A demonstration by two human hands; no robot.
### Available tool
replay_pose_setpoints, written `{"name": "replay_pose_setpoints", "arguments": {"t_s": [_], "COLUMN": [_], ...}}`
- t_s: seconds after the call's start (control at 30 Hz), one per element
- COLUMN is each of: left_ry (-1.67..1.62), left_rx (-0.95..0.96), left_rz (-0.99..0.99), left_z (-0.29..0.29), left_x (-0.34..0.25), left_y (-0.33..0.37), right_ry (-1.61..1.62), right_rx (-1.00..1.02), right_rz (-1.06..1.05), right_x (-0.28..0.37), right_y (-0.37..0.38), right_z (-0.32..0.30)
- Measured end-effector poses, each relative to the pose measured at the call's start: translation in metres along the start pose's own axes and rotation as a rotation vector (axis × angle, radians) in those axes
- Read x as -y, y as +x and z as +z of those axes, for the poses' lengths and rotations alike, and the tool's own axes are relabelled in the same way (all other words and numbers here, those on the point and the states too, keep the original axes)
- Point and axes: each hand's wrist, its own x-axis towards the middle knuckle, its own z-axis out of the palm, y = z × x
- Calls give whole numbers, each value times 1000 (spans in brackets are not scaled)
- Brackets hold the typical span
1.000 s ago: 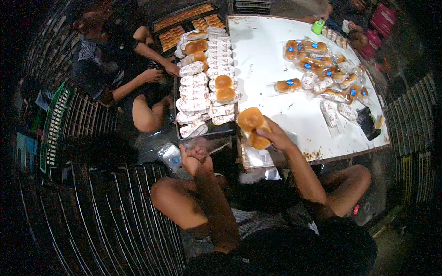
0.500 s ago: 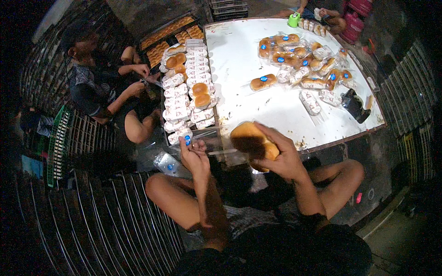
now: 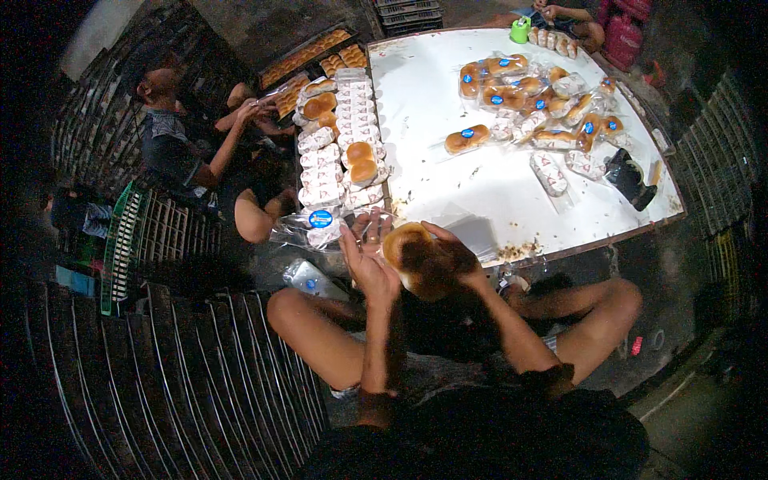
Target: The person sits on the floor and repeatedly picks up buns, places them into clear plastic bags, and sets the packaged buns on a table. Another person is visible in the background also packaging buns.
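In my right hand [image 3: 462, 261] is a golden-brown bread bun [image 3: 406, 250], its underside partly in shadow, held just over the near edge of the white table [image 3: 432, 184]. Close beside it, my left hand [image 3: 373, 264] has a clear plastic bag [image 3: 308, 232] with a blue oval label. The bag's film spreads around the left fingers, which are raised and curved. Left of the table, rows of paper-wrapped buns [image 3: 320, 178] fill a tray, with a few bare buns [image 3: 362, 162] on top. A stack of flat clear bags [image 3: 310, 280] lies by my left knee.
Bagged buns [image 3: 512, 98] with blue labels pile up on the table's far right, near a black tape dispenser [image 3: 628, 180]. A co-worker [image 3: 172, 152] sits at the left and another person [image 3: 564, 16] at the far end. Slatted racks [image 3: 192, 368] stand at the lower left.
My right hand has brought the bun left and toward my left hand. The plastic bag at my left hand has come up and spread wider. The co-worker's hands have risen toward the trays.
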Motion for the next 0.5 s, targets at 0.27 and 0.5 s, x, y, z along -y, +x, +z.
{"name": "replay_pose_setpoints", "arguments": {"t_s": [0.27, 0.5], "left_ry": [102, 211], "left_rx": [35, 136], "left_rz": [29, -22], "left_z": [-3, 6], "left_x": [1, 0], "left_y": [3, -3], "right_ry": [-132, 53], "right_rx": [5, 64], "right_rz": [-53, -60], "right_x": [-87, -125], "right_y": [4, -9], "right_z": [-6, -26]}}
